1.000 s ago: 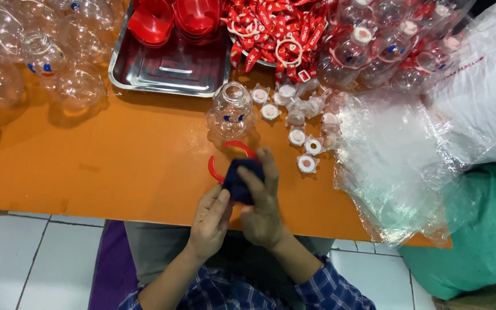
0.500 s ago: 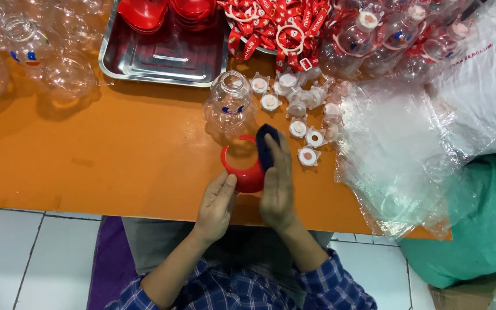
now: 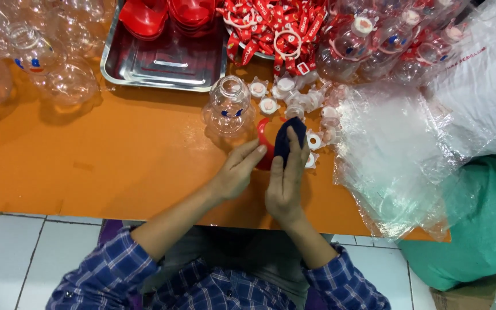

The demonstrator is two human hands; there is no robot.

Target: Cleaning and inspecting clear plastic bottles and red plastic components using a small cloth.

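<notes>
The right hand (image 3: 285,181) presses a dark blue cloth (image 3: 287,138) with flat, extended fingers against a red plastic piece (image 3: 264,143), which the left hand (image 3: 236,172) steadies from the left with its fingertips. Both lie on the orange table (image 3: 116,161), just near a clear round jar (image 3: 228,106) and small white caps (image 3: 268,97). A steel tray (image 3: 167,63) sits farther back.

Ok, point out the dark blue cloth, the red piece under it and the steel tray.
dark blue cloth (image 3: 287,138), head view, its upper middle
red piece (image 3: 263,143), head view, left edge
steel tray (image 3: 165,63), head view, bare floor
</notes>
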